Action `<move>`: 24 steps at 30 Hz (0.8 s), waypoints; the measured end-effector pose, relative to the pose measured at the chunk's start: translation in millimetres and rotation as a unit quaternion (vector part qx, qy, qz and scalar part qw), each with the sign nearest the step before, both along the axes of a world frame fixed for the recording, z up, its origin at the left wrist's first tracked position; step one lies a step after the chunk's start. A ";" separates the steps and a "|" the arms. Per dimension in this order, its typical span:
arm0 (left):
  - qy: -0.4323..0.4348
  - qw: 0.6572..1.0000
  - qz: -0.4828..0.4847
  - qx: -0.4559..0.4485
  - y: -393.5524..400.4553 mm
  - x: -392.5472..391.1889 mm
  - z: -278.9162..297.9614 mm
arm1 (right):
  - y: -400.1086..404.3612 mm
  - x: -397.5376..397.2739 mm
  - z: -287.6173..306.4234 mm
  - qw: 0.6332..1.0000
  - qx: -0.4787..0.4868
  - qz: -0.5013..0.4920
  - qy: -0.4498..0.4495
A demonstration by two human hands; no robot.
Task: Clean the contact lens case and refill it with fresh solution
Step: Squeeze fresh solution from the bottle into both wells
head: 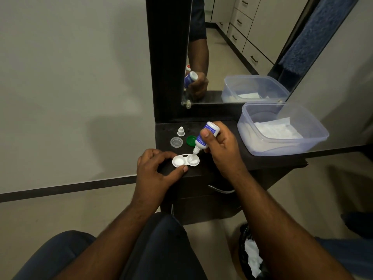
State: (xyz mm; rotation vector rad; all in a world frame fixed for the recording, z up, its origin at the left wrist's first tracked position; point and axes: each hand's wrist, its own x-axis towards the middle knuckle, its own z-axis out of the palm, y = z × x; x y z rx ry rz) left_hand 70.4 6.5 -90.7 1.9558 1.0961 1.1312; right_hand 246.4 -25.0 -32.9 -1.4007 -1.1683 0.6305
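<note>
A white two-well contact lens case lies open on the dark dresser top. My left hand pinches the case's left end between thumb and forefinger. My right hand grips a small white solution bottle with a blue label, tipped nozzle-down over the case's right well, the tip just at the well. Behind the case lie a clear lid, a green lid and the bottle's white cap.
A clear plastic tub holding white tissue stands at the right of the dresser, under a mirror. A black bag with white waste sits on the floor at lower right. My knees are below the dresser's front edge.
</note>
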 end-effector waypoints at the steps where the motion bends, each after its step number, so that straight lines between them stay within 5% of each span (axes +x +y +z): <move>1: 0.000 1.000 0.000 0.001 -0.1 0.2 0.1 | -0.1 0.0 0.1 1.000 0.001 -0.001 0.001; 11: -0.019 1.000 0.001 0.002 -0.2 0.4 0.5 | -1.9 0.6 0.3 0.996 0.051 -0.023 0.073; 24: -0.021 1.000 -0.003 -0.003 -0.7 0.1 0.7 | -1.2 0.3 -1.1 0.999 0.035 -0.012 0.031</move>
